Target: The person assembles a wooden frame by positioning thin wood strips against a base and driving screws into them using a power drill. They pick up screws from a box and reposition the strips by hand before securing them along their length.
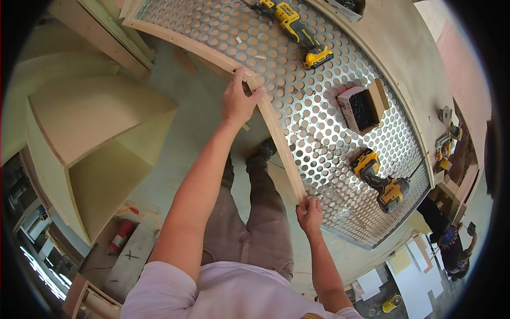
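Note:
A narrow wooden strip runs along the near edge of a perforated metal sheet. My left hand pinches its upper end, where it meets a second wooden strip. The fingers lie on top of this joint and the thumb is on the sheet's side. At the lower end, my right hand is closed around the same strip, with its fingertips over the edge. On the sheet lie a yellow and black cordless drill and an open box of dark screws.
A yellow DeWalt power tool lies farther up the sheet. Large plywood box shapes stand to the left. A red fire extinguisher is on the floor at lower left. Another person is at the far right, near white panels.

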Action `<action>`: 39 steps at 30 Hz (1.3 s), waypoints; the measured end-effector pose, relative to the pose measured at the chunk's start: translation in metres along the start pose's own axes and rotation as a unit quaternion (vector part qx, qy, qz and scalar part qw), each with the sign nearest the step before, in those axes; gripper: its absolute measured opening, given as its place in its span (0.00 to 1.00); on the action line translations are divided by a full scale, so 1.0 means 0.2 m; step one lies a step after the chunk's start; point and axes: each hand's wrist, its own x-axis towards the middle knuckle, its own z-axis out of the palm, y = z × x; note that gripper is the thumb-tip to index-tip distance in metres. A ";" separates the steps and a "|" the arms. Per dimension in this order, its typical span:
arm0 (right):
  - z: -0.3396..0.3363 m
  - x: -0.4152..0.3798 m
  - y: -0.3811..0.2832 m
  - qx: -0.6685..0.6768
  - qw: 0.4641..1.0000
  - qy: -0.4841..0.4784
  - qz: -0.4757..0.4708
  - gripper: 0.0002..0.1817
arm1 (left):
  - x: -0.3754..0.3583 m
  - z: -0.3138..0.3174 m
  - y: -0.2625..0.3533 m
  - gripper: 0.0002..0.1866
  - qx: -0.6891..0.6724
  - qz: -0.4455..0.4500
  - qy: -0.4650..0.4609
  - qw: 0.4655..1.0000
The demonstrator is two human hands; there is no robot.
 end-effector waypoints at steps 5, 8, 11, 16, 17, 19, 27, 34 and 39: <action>-0.04 0.01 -0.01 0.024 1.000 -0.007 -0.001 0.20 | 0.03 -0.05 0.07 0.34 0.025 -0.037 -0.026 0.999; -0.06 0.02 -0.01 0.033 0.999 -0.013 -0.002 0.20 | 0.11 -0.04 0.02 0.23 0.062 0.009 0.028 0.998; -0.06 0.02 0.00 0.042 0.999 -0.025 -0.003 0.20 | 0.26 -0.08 -0.05 0.14 -0.046 -0.064 0.010 0.997; -0.09 0.04 0.02 0.054 0.997 -0.051 0.005 0.21 | 0.30 -0.14 0.01 0.17 -0.104 -0.117 0.088 0.984; -0.09 0.05 0.03 0.062 0.997 -0.048 0.000 0.22 | 0.29 -0.16 0.02 0.20 -0.084 -0.121 0.078 0.986; -0.10 0.05 0.03 0.077 0.996 -0.043 -0.009 0.23 | 0.24 -0.16 0.03 0.25 -0.050 -0.114 0.085 0.989; -0.14 0.09 0.04 0.095 0.993 -0.070 -0.031 0.25 | 0.11 0.00 -0.13 0.33 -0.058 -0.047 0.187 0.980; -0.14 0.12 0.05 0.116 0.989 -0.085 -0.046 0.25 | 0.04 -0.51 0.64 0.14 -0.366 -0.015 0.099 0.925; -0.13 0.11 0.07 0.092 0.990 -0.094 -0.051 0.26 | 0.04 -0.65 1.06 0.13 -0.451 0.116 0.038 0.884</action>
